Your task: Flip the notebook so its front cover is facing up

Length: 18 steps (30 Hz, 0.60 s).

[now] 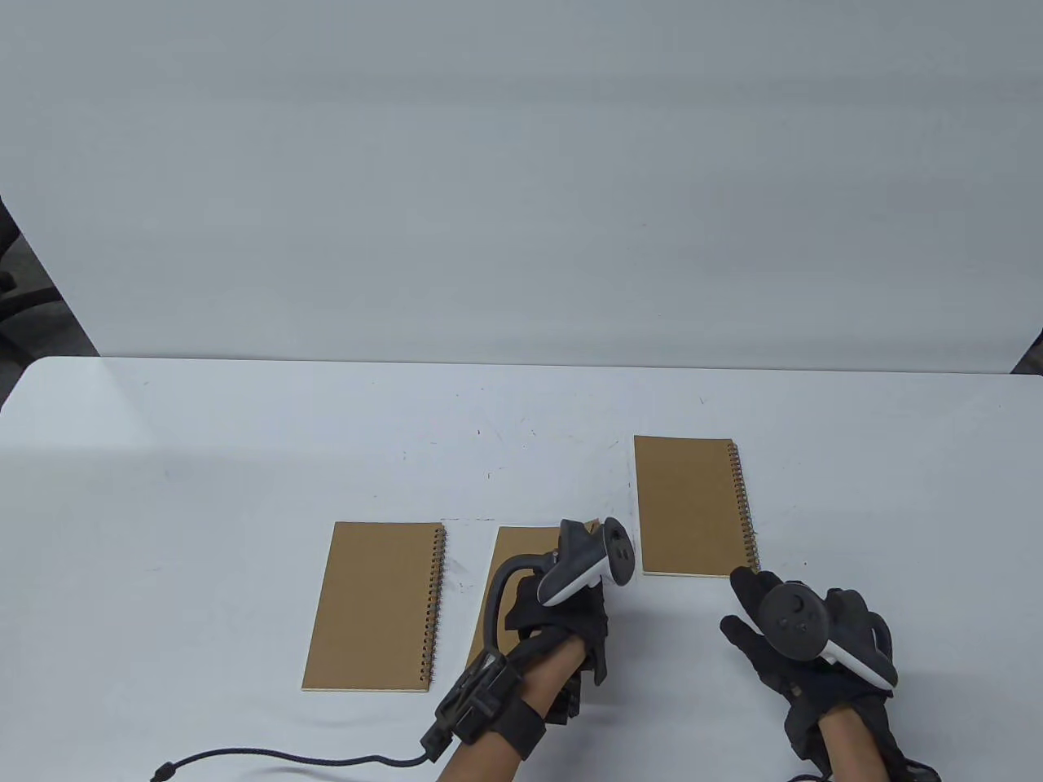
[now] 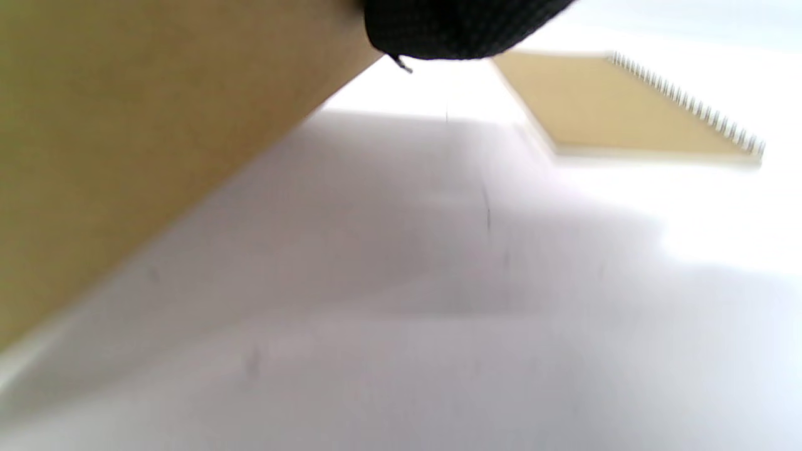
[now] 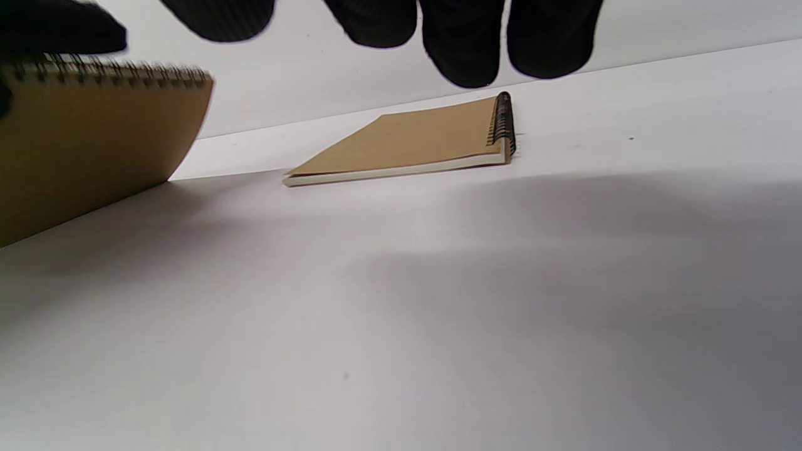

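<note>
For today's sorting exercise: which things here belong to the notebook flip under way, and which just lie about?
In the job:
- middle notebook, tilted up off the table
- left hand, on that notebook

Lying about:
- left notebook, flat
- right notebook, flat
- right hand, touching nothing

**A white table against a pale backdrop**

A smooth white rectangular table (image 1: pixel 244 456) with rounded far corners fills the near half of the scene; its top carries a few small dark specks and scuffs around the middle. Behind its far edge stands a plain pale grey-white wall panel (image 1: pixel 521 179), evenly lit and unmarked. At the far left, past the panel's slanted edge, a dark chair part (image 1: pixel 12 301) shows (only a sliver of it). Soft grey shadows lie on the near tabletop under diffuse overhead light.
</note>
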Each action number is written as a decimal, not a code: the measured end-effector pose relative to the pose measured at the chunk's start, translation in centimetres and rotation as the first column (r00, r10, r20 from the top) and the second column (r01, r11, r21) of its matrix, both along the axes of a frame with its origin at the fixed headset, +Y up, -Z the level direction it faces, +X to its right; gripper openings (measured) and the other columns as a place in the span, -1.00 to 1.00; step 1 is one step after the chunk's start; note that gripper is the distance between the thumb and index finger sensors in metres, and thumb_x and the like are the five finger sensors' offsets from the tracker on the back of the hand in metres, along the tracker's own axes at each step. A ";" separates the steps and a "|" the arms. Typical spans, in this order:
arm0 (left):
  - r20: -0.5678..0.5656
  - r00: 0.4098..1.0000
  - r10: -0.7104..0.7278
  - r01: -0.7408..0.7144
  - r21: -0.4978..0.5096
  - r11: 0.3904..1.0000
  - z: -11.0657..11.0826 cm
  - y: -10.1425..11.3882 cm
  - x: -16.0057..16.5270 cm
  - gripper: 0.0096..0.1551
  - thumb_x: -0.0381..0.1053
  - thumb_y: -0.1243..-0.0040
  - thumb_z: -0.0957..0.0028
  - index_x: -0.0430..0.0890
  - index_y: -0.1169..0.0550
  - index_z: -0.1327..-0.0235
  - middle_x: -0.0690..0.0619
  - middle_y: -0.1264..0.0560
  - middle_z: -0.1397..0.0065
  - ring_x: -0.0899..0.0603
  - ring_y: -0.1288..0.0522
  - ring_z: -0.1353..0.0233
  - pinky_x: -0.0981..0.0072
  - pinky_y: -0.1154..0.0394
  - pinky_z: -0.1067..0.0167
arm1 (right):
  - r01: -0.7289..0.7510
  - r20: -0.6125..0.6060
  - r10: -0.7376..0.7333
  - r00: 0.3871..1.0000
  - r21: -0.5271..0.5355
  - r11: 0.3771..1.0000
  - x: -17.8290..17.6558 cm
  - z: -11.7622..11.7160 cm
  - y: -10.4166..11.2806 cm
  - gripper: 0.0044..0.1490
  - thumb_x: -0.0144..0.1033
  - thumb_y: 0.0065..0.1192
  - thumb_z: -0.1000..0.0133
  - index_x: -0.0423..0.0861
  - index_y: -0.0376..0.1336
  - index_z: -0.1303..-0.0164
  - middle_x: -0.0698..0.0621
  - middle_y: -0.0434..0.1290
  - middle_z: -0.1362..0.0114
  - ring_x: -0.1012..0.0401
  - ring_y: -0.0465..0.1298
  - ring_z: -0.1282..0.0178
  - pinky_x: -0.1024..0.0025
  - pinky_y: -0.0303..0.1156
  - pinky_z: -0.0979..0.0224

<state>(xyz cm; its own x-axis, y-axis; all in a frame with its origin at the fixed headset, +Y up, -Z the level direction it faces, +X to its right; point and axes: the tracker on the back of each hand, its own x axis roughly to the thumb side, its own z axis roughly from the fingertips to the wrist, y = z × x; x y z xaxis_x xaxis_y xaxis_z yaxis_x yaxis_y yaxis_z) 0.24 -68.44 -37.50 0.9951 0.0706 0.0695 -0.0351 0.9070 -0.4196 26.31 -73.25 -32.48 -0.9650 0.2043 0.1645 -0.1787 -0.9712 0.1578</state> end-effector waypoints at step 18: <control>-0.233 0.954 0.187 -0.200 -0.031 0.979 0.0 -5.6 -7.6 0.09 -0.13 -0.07 -0.25 -0.21 0.43 -0.49 -0.32 -0.27 -0.41 -0.16 -0.55 -0.08 0.26 -0.70 0.17 | -0.018 0.013 0.019 1.000 -0.066 0.998 0.3 -0.3 -0.9 -0.13 0.07 -0.11 -0.23 -0.19 -0.01 -0.65 -0.39 0.22 -0.69 -0.38 0.23 -0.56 -0.61 -0.13 -0.33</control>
